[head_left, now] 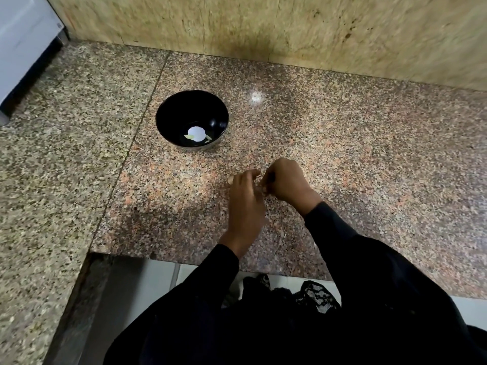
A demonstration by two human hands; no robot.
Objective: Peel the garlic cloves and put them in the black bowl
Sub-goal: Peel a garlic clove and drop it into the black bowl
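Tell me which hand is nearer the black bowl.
The left hand: it is on the black bowl's side of the counter, while the right hand works just beyond it.

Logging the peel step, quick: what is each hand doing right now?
Left hand: fingers meet the right hand's over the counter; whether it pinches anything cannot be told.
Right hand: fingers curled, pinching a small pale piece, probably a garlic clove.

Open granite desk point(369, 154) stretches right of the black bowl point(168, 111), and bare stone lies between the bowl and both hands. The stone wall point(290, 30) closes off the back; a white appliance point(23, 43) blocks the far-left corner.
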